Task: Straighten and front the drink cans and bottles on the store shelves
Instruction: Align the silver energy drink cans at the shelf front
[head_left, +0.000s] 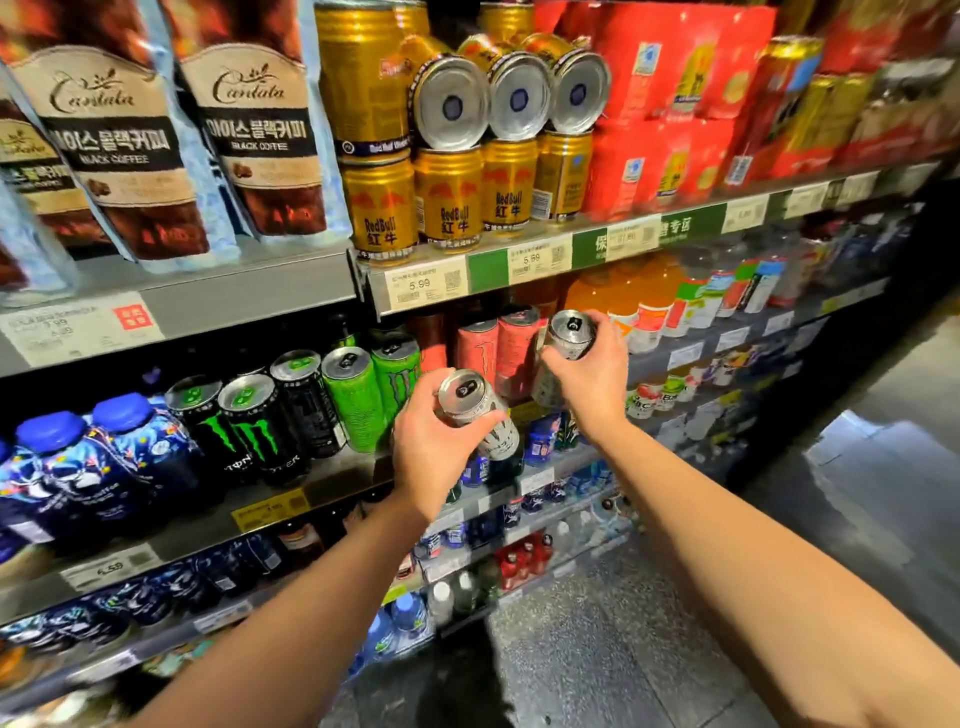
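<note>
Left hand (441, 441) grips a white can (480, 413) by its upper body, clear of the shelf, just in front of the green cans (371, 387). Top tilted toward the viewer, apparently so the label can be turned forward. Right hand (589, 382) grips a second white can (566, 345), right of the green cans and close before the pink cans (498, 348), probably bound for that row. Both are off the shelf.

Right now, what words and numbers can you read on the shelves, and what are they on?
"Cantata", "BLACK COFFEE": coffee pouches
"RedBull": gold cans
"5.99": price tag
"5.59": lower price tag
Monster "M" claw logo: black cans
Silver cans' print and far tags: too blurred.
</note>
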